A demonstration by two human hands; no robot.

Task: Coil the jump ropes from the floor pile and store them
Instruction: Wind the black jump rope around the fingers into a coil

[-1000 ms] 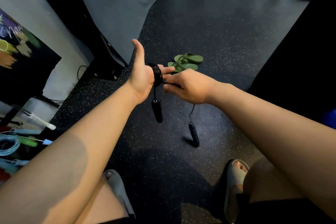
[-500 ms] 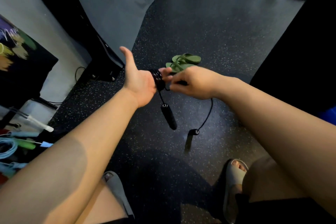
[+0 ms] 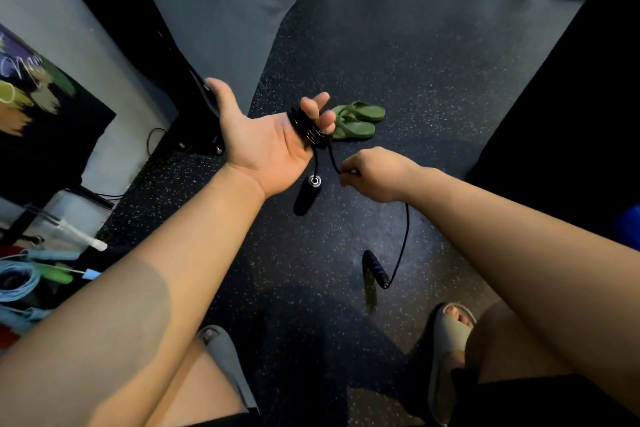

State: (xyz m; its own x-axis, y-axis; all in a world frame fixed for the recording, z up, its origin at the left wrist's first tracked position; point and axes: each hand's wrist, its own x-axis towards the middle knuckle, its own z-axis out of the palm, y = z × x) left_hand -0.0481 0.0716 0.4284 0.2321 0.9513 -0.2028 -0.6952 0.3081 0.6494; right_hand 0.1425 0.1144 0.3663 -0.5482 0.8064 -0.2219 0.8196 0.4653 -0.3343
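A black jump rope (image 3: 309, 126) is wound in several turns around the fingers of my left hand (image 3: 266, 142), palm up, thumb spread. One black handle (image 3: 306, 196) dangles from the coil just below that palm. My right hand (image 3: 372, 173) pinches the free cord a little right of and below the coil. From there the cord loops down to the second black handle (image 3: 375, 269), which hangs near the dark speckled floor (image 3: 398, 55).
A pair of green flip-flops (image 3: 356, 120) lies on the floor beyond my hands. At the left edge sit blue coiled ropes (image 3: 15, 282) and other ropes with a white handle (image 3: 81, 236). A black rack post (image 3: 138, 28) rises at left. My grey slippers (image 3: 446, 347) stand below.
My left hand has turned palm up. My right hand has dropped away from the coil to the lower right, pulling out cord. The free handle swung lower.
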